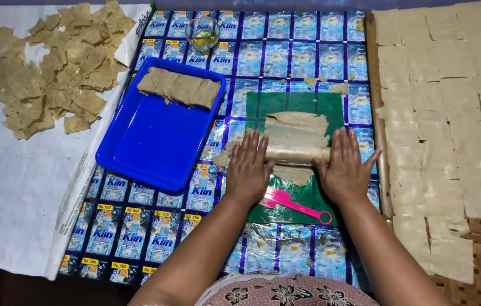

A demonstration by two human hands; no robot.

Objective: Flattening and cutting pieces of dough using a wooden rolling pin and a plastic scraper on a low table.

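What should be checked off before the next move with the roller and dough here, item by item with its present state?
1. Both palms on the roller: left hand and right hand lie flat on the roller: ok.
2. Dough sheet lies within the green mat: not ok, its left end spills onto the patterned cover.
3. Pink tool out of the rolling path: ok, it lies nearer the person, behind the hands.
4. Blue tray has free space: ok, only one dough slab at its far end.
5. Dough thickness even: cannot tell.
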